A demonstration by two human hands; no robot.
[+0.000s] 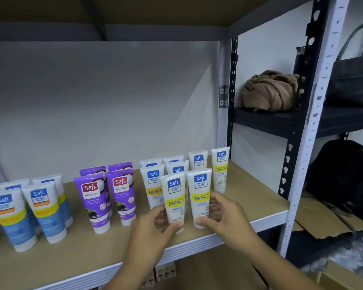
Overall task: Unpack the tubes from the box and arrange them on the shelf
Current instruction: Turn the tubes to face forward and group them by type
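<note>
Two white tubes upright near the front edge of the shelf [228, 178], side by side and just touching. Left hand [153, 229] curled round the left front tube [175, 203], thumb across its lower front, fingers behind: grip closed on it. Right hand [224, 218] curled round the right front tube [200, 197], thumb at its lower front, fingers wrapped past its right side: grip closed on it too. Both caps down, at or just above the board; contact hidden by the hands.

Behind them, more white tubes [220, 169] standing in rows toward the back right corner. Further left, four purple tubes [122, 195] in two pairs, then a cluster of blue-and-white tubes [44, 212] near the left edge, all upright, caps down.

On the neighbouring dark rack, a bundled brown cloth [270, 91], a dark handbag [352, 80] and a black backpack [344, 176]; flattened cardboard [323, 222] below.
</note>
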